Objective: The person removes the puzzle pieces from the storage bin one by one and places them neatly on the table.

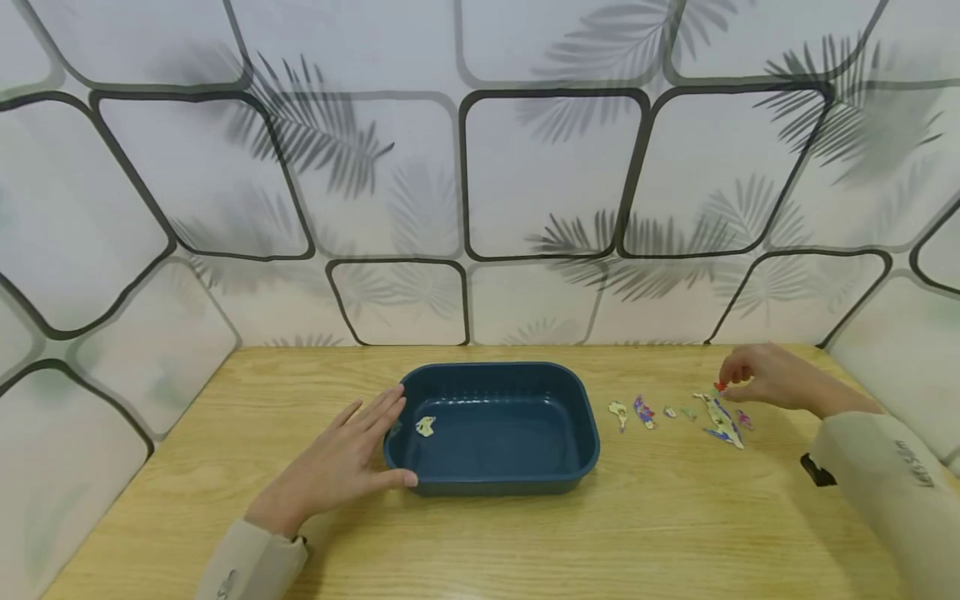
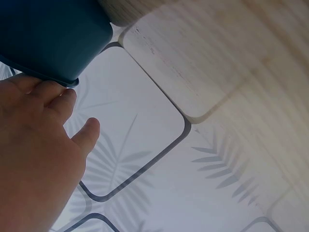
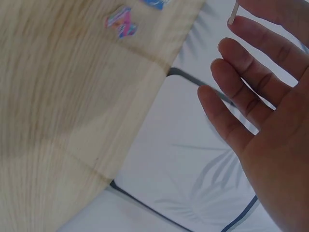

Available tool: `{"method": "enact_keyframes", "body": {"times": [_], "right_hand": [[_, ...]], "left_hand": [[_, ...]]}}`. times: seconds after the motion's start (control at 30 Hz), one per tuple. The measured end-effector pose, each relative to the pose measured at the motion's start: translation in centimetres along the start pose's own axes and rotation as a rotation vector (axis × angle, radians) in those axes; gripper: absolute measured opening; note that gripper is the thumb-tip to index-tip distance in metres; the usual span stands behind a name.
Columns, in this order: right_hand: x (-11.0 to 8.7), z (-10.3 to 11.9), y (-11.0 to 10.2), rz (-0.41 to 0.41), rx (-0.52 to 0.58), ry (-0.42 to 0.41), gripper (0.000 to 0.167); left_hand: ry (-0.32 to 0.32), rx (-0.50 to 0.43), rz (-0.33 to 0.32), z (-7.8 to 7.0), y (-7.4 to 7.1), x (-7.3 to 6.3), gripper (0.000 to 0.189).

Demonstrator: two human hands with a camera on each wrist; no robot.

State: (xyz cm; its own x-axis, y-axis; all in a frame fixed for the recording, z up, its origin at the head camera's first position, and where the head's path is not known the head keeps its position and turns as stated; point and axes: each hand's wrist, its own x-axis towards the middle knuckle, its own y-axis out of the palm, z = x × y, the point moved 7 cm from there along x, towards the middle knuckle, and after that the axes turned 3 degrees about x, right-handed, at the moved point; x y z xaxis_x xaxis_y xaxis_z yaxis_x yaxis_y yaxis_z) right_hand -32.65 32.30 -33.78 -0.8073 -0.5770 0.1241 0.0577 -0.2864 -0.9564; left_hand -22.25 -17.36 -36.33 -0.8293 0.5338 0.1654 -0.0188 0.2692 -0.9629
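Observation:
My left hand (image 1: 341, 458) lies along the left side of a dark blue rectangular basin (image 1: 491, 485), its fingers fairly straight at the rim and the thumb at the near corner. Inside the basin, toward the left, is a small pale irregular piece (image 1: 425, 427). At the right, my right hand (image 1: 776, 379) pinches a small flat red piece (image 1: 721, 387) between thumb and index finger, just above the table. In the right wrist view that piece (image 3: 233, 13) appears edge-on as a thin strip. Below the hand are a long pale-and-blue piece (image 1: 722, 422) and a pink-purple piece (image 1: 744, 420).
Between basin and right hand, a pale piece (image 1: 618, 414), a purple-red piece (image 1: 645, 412) and smaller pieces lie on the wooden table (image 1: 495, 542). A small black object (image 1: 817, 472) is beside the right sleeve. A patterned wall covering (image 1: 547, 175) stands behind and on both sides.

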Motion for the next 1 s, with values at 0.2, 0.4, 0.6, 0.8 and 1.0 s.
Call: {"method": "enact_keyframes", "body": {"times": [0.2, 0.4, 0.6, 0.8, 1.0], "right_hand": [[-0.8, -1.3, 0.4, -0.012, 0.026, 0.001, 0.012], [-2.0, -3.2, 0.9, 0.039, 0.022, 0.082, 0.011], [-3.1, -4.2, 1.1, 0.036, 0.002, 0.071, 0.016], [-3.8, -5.0, 1.3, 0.060, 0.022, 0.113, 0.019], [-4.5, -5.0, 1.4, 0.074, 0.046, 0.100, 0.021]], "left_hand": [[0.003, 0.028, -0.017, 0.1, -0.1, -0.4, 0.105], [-0.013, -0.007, -0.009, 0.1, 0.2, -0.2, 0.101], [-0.009, -0.006, -0.013, -0.1, 0.1, 0.0, 0.101], [-0.003, -0.004, -0.024, 0.0, 0.0, 0.1, 0.101], [0.010, 0.011, -0.043, -0.1, 0.0, 0.0, 0.101]]}}
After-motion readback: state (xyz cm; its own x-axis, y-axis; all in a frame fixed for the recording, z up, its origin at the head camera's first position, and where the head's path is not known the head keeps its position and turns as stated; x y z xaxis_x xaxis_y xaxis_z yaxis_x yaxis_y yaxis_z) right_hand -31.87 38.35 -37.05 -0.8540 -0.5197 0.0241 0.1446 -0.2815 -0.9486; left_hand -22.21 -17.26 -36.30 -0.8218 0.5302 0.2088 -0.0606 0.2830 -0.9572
